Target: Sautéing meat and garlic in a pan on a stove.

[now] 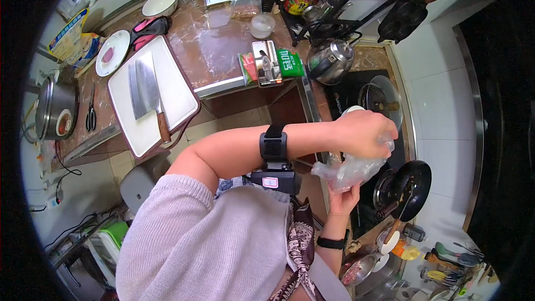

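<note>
My left hand (365,131) grips the upper part of a crumpled clear plastic bag (359,171), its fingers curled into the film. From below, my right hand (343,202) holds the lower part of the same bag, with the thumb and fingers partly covered by it. Both hands are over the front edge of the black cooktop (363,217). Whatever the bag contains, if anything, cannot be made out. Just behind my left hand shows the rim of a white round object (353,109), mostly hidden. A black wok (411,190) with a wooden-handled utensil stands on the burner beyond my right hand.
A glass lid (393,92) lies over the other burner, near a glass kettle (332,60). Down right, a metal bowl (355,269) holds minced meat. At left, a cleaver (146,88) rests on a white cutting board (179,79) overhanging the counter. A phone (267,63) leans on packets.
</note>
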`<action>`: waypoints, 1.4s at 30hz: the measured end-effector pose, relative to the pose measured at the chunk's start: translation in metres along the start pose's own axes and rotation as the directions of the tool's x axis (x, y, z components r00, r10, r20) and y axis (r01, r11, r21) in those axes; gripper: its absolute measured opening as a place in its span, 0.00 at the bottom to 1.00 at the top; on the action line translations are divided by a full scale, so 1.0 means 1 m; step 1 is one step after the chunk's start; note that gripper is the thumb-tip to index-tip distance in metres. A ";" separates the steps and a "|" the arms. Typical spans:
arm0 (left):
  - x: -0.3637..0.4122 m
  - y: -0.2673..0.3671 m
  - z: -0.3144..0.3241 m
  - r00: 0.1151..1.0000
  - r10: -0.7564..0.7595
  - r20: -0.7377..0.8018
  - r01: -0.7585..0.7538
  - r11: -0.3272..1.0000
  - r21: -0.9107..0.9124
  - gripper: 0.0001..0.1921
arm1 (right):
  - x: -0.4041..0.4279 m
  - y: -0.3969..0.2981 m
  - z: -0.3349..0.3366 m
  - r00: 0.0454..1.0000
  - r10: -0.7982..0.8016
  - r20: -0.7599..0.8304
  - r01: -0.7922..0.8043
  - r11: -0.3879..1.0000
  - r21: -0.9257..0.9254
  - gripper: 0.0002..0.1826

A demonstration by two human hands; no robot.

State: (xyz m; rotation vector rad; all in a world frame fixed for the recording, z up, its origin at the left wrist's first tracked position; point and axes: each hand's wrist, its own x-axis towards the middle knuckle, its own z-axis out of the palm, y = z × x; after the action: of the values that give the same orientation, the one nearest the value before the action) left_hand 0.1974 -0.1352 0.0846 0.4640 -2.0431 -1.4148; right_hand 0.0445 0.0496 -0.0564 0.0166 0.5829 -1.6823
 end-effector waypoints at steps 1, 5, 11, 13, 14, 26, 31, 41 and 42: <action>0.000 0.002 -0.002 0.999 0.045 0.015 -0.045 0.999 0.021 0.26 | 0.000 0.000 -0.001 1.000 0.002 0.000 -0.002 1.000 0.000 0.33; 0.000 0.010 -0.001 0.953 0.245 0.178 -0.240 0.970 -0.046 0.35 | 0.001 0.003 -0.001 0.999 0.016 -0.043 -0.021 0.993 -0.116 0.32; 0.001 0.021 0.039 0.810 0.347 0.473 -0.373 0.927 -0.042 0.45 | 0.006 0.013 -0.034 0.979 -0.070 -0.190 0.012 0.957 -0.290 0.29; -0.007 0.036 0.041 0.752 0.305 0.585 -0.416 0.908 0.061 0.47 | 0.010 0.011 -0.054 0.962 -0.139 -0.235 0.047 0.932 -0.359 0.28; -0.007 0.043 0.040 0.726 0.299 0.619 -0.447 0.889 0.095 0.42 | 0.012 0.005 -0.059 0.976 -0.058 -0.209 0.001 0.965 -0.263 0.28; 0.030 0.005 0.030 0.978 0.001 0.210 -0.103 0.874 0.475 0.15 | -0.015 0.025 0.047 0.980 0.018 0.198 0.057 0.929 -0.366 0.29; 0.026 0.015 0.014 0.983 -0.152 0.102 0.074 0.840 0.537 0.21 | -0.010 0.011 0.028 0.987 -0.003 0.162 0.021 0.993 -0.113 0.28; 0.020 0.015 -0.006 0.962 -0.128 0.241 0.151 0.985 -0.081 0.26 | -0.014 -0.001 0.010 0.989 -0.133 -0.072 0.129 0.990 -0.051 0.32; 0.020 0.010 0.000 0.968 -0.061 0.245 0.092 0.989 -0.119 0.25 | -0.012 -0.002 0.004 0.991 -0.118 -0.056 0.116 0.993 -0.027 0.31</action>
State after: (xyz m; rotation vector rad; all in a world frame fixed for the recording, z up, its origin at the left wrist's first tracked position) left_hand 0.1822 -0.1434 0.0995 0.3326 -2.1229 -1.7107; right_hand 0.0466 0.0595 -0.0481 0.0138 0.6578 -1.7931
